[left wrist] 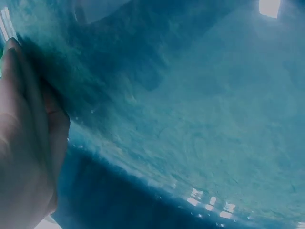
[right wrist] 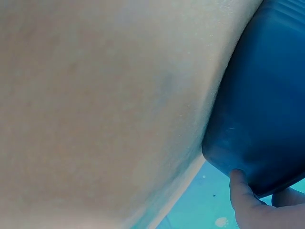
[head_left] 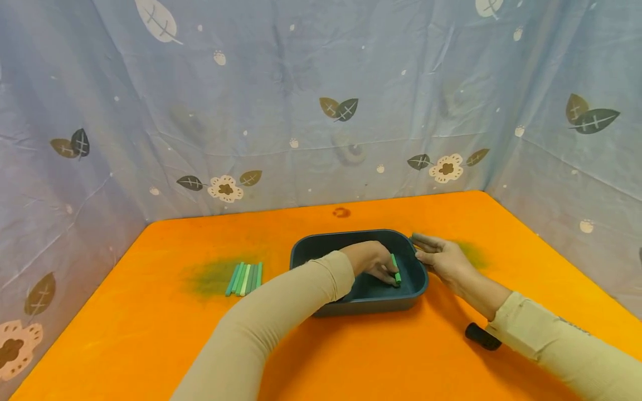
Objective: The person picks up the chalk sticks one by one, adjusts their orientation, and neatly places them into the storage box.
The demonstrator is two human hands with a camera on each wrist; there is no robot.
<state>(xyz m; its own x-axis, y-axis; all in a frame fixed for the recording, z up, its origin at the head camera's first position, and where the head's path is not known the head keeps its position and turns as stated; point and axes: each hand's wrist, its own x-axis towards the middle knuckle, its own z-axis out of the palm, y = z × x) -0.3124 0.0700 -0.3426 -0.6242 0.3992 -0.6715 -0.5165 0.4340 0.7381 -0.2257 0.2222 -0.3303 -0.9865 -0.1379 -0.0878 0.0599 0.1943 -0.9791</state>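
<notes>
My left hand (head_left: 377,262) reaches down inside a dark blue-grey plastic tub (head_left: 351,306). Its thumb and fingers pinch a green chalk stick (head_left: 396,267) near the tub's right end. In the left wrist view that hand (left wrist: 28,129) lies along the left edge, over the tub's powder-smeared floor (left wrist: 190,105). At the right end of the tub is my right hand (head_left: 446,264), gripping the rim with thumb and fingers. The right wrist view shows its fingertip (right wrist: 238,179) against the tub's outer wall (right wrist: 267,105).
Left of the tub, several green and pale chalk sticks (head_left: 244,279) lie side by side on the orange table (head_left: 150,323). A short black cylinder (head_left: 482,336) lies by the right forearm. Green powder smudges (head_left: 471,253) mark the tabletop. Patterned curtains (head_left: 281,111) enclose the table's back and sides.
</notes>
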